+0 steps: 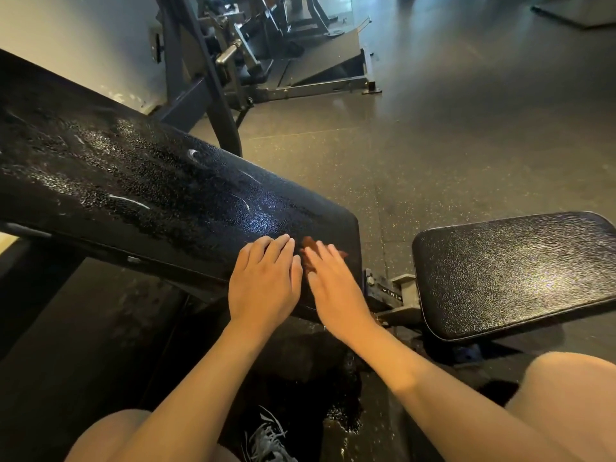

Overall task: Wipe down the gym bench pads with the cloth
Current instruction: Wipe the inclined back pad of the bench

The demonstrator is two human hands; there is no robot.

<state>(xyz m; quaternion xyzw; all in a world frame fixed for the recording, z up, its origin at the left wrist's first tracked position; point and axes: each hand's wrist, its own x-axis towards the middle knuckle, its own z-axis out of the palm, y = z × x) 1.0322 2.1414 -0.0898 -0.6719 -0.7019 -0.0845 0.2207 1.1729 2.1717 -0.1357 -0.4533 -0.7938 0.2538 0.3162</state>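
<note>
Both flat on back pad: L grip, R grip over cloth.

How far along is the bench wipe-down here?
Done: nothing visibly; the back pad is covered in droplets and streaks. In hand: left hand and right hand lie flat at its lower end, brown cloth under the right one. Left: most of that pad, plus the seat pad.

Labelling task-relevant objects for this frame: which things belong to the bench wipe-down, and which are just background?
Job:
back pad
seat pad
brown cloth, under the right hand
left hand, flat on the back pad

Background:
weight machine
rubber floor
shoe
</note>
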